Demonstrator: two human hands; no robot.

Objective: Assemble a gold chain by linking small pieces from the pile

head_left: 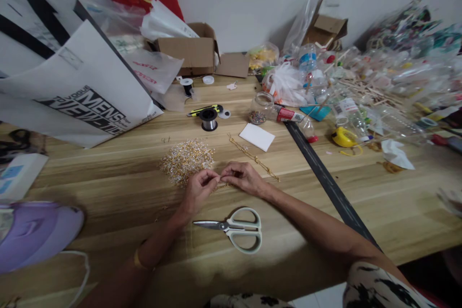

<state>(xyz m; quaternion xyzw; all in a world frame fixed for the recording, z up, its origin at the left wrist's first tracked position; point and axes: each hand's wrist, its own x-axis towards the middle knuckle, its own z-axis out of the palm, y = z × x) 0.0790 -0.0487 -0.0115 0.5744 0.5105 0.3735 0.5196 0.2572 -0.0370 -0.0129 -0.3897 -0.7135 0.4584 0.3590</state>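
My left hand [200,187] and my right hand [243,178] meet fingertip to fingertip above the wooden table, each in a pinch. Whatever is between the fingers is too small to make out. Just under the fingertips runs a short piece of gold chain [220,186]; whether it is held I cannot tell. Against my left hand lies a heap of gold and clear beaded pieces [189,156]. Beyond my right hand a longer gold chain [254,158] is stretched out on the wood. Scissors with pale handles [243,230] lie nearer me, blades pointing left.
Behind the heap stand a wire spool [209,120] and a yellow-black utility knife [204,110]. A white card [257,137] and a jar of beads [262,108] are farther right. A large white bag [72,86] fills the left; plastic bottles [353,115] clutter the right.
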